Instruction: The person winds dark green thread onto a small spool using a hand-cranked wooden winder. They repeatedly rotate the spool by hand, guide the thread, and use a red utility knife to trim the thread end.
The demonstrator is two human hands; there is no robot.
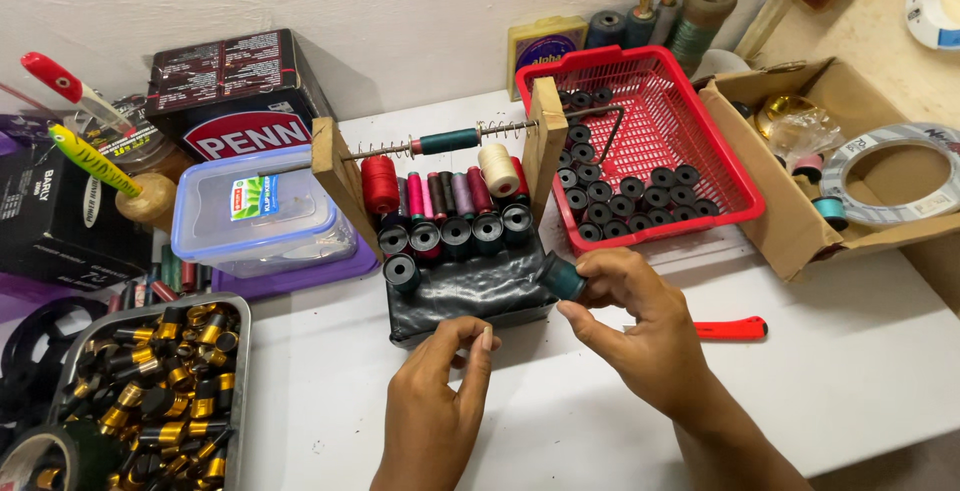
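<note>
We hold a small teal thread spool [566,277] over the white counter [820,381].

Our right hand [640,326] has its fingers pinched around the spool beside the black tray [470,296]; our left hand [440,391] curls loosely with its fingertips together, and we cannot tell whether it grips any thread. We judge the spool could slip and roll under the red mesh basket [650,141].

Glossy red plastic basket [700,166]; raw wood frame [340,186]; matt white table [800,371].
</note>
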